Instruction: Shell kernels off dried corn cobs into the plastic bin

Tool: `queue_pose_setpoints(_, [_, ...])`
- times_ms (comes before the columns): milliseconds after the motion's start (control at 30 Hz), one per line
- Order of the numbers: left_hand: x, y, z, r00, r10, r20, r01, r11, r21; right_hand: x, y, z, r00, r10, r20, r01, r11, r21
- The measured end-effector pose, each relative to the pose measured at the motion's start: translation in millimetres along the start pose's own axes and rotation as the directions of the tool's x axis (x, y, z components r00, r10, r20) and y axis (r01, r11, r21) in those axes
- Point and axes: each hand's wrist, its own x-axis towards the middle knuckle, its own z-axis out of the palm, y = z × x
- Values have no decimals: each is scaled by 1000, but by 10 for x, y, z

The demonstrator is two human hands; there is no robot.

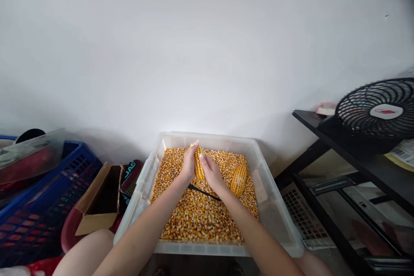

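Corn cob [199, 163] held upright between both hands, above the middle of a clear plastic tub [277, 207] full of loose kernels [197, 213].

Far left: blue crate [48, 200], then an open cardboard box [98, 200] just beside the tub's left wall.

Left hand [186, 166] wraps the cob's left side, fingers closed round it, fingertips up near the tip. Right hand [211, 172] grips the right side, thumb pressed against the kernel rows. Both grips narrow and firm on the cob.

Second cob [238, 180] lies on the kernels to the right, apart from the hands. Thin dark cord [202, 191] runs across the kernels under the wrists.

Far right: black shelf [339, 138] with a black fan [378, 110] on top.

Judgement: shelling looks under way. Best done by keeping the cob over the tub's centre, thumb pushing along one row at a time, the other hand turning the cob steadily so the kernels drop inside.
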Motion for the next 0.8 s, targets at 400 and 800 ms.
queue_pose_setpoints(400, [-112, 50, 66, 979, 161, -126, -133, 969, 207, -43, 31, 16, 994, -101, -42, 85, 955, -283])
queue_pose_setpoints(800, [-164, 38, 109, 997, 65, -32, -60, 987, 149, -27, -53, -37, 997, -74, -30, 66, 974, -216])
